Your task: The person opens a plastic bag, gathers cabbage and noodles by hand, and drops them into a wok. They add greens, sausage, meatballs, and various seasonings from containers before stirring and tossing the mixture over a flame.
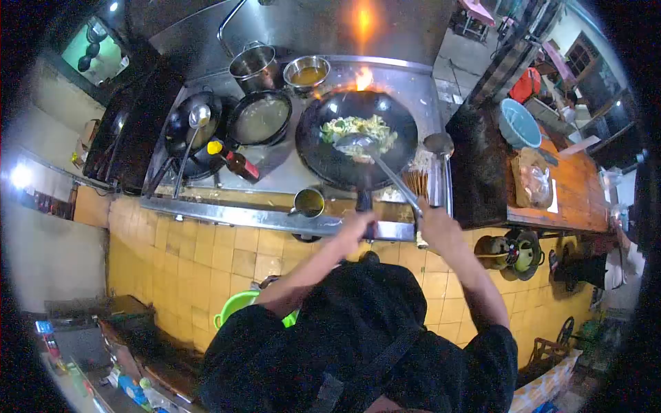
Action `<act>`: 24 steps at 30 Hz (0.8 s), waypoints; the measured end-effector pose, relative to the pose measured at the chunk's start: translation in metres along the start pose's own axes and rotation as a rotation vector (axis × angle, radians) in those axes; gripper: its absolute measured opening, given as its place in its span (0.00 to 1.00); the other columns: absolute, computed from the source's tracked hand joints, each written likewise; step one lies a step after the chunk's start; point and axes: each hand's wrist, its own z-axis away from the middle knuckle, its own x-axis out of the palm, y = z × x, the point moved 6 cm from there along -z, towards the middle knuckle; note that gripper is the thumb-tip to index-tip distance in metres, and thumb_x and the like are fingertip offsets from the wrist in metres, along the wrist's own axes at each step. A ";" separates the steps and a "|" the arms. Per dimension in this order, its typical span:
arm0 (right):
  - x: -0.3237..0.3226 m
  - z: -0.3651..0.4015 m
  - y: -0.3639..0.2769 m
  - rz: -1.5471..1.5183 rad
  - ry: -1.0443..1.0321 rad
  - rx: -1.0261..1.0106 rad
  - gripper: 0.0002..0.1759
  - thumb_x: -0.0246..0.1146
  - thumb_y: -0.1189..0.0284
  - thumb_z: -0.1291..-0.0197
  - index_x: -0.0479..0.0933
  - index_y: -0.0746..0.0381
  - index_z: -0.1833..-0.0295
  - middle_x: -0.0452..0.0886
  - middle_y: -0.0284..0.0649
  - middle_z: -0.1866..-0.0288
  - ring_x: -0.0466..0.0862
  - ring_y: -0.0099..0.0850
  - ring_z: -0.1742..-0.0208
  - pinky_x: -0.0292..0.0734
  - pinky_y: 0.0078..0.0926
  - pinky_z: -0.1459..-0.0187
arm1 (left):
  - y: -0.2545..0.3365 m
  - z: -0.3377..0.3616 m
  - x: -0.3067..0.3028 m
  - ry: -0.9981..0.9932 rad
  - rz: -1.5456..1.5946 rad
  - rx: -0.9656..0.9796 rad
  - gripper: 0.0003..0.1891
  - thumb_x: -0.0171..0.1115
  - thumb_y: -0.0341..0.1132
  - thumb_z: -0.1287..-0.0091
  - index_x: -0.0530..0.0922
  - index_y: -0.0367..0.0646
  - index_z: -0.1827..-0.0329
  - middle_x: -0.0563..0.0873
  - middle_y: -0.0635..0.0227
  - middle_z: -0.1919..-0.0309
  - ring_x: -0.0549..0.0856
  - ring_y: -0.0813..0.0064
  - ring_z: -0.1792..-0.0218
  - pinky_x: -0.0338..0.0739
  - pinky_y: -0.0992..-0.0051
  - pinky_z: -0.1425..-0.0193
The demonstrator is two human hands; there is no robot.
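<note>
Black wok [322, 153] lies just beyond both hands [438, 226].

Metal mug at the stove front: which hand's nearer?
Left. The left hand, on the wok handle, is just right of the mug; the right hand, gripping the ladle, is farther right.

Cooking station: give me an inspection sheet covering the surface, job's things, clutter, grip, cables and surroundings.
Surface: steel counter, bits scattered right of the wok.
Job's things: wok holding chopped food; ladle in it.
Clutter: yellow-capped bottle left of the wok; metal cup near the front edge.
Grip: left hand on the wok handle; right hand on the ladle's handle.
Cables: nothing seen.
Surroundings: flames at the wok's far rim; yellow tiled floor; wooden table at right.
</note>
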 end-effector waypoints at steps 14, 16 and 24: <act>-0.006 0.017 -0.011 0.174 0.163 -0.172 0.24 0.49 0.73 0.44 0.63 0.66 0.40 0.78 0.54 0.74 0.80 0.50 0.74 0.77 0.44 0.71 | -0.012 0.059 0.038 0.038 -0.104 -0.041 0.06 0.59 0.29 0.41 0.72 0.43 0.63 0.77 0.67 0.79 0.78 0.73 0.82 0.74 0.70 0.80; -0.012 0.023 -0.010 0.010 0.134 -0.259 0.24 0.49 0.72 0.44 0.65 0.66 0.41 0.78 0.55 0.74 0.80 0.50 0.73 0.77 0.46 0.70 | 0.002 0.062 0.035 0.012 -0.213 -0.057 0.05 0.60 0.33 0.41 0.74 0.42 0.67 0.78 0.68 0.80 0.79 0.74 0.80 0.74 0.73 0.79; 0.006 0.009 -0.002 0.086 0.124 -0.107 0.23 0.47 0.72 0.43 0.63 0.65 0.41 0.78 0.59 0.72 0.81 0.54 0.71 0.77 0.50 0.68 | -0.003 0.041 0.023 0.127 -0.059 0.031 0.12 0.59 0.31 0.42 0.69 0.36 0.60 0.77 0.66 0.82 0.78 0.73 0.81 0.73 0.71 0.81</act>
